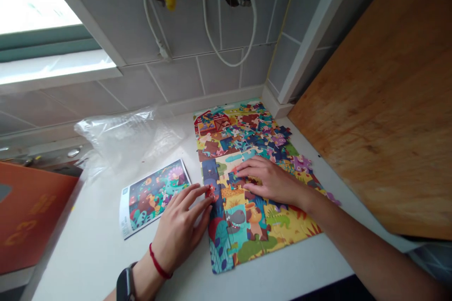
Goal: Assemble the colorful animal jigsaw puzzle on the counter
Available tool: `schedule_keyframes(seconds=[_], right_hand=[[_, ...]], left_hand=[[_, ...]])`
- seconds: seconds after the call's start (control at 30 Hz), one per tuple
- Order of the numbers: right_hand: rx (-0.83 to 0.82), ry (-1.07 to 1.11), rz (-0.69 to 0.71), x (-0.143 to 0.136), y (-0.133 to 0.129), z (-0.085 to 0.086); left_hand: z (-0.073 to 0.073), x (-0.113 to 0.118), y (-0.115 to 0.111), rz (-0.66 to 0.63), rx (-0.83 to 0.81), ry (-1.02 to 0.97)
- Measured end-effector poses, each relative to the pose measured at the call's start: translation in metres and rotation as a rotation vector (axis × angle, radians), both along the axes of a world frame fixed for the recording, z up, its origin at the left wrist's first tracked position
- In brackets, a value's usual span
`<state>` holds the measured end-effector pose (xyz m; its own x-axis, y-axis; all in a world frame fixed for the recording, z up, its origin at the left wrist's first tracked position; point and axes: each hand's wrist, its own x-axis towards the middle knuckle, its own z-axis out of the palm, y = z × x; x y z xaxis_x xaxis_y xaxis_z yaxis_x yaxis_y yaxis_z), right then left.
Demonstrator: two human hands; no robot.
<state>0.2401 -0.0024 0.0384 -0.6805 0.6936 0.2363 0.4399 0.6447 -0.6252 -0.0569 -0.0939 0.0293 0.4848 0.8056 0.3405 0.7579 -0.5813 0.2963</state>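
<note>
My left hand (187, 216) is at the left edge of a colourful jigsaw puzzle (247, 244). Its fingertips and thumb close on a small puzzle piece (211, 193) with red on it, over the dark blue border strip. My right hand (270, 179) reaches across the puzzle, fingers stretched out and slightly apart, the tips touching pieces near the middle. What lies under its palm is hidden. Loose pieces (247, 136) are heaped on the far half. A picture sheet (155, 197) showing a night scene with animals lies left of the puzzle.
A crumpled clear plastic bag (130, 136) lies at the back left of the white table (92, 244). An orange box (31, 216) stands at the far left. A wooden board (381, 103) leans on the right. White cables (229, 63) hang down the tiled wall.
</note>
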Motion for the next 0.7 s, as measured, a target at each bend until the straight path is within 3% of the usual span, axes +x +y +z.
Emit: schedule_keyframes(seconds=[0.33, 0.53, 0.7], right_hand=[[0.037, 0.11, -0.148, -0.012, 0.006, -0.006], [0.093, -0.008, -0.203, -0.058, 0.039, 0.006], [0.115, -0.239, -0.322, -0.101, 0.074, 0.008]], left_hand=[[-0.002, 0.001, -0.002, 0.027, -0.022, -0.024], [-0.003, 0.003, -0.002, 0.036, -0.032, -0.058], [0.0, 0.005, -0.001, 0.053, -0.022, -0.064]])
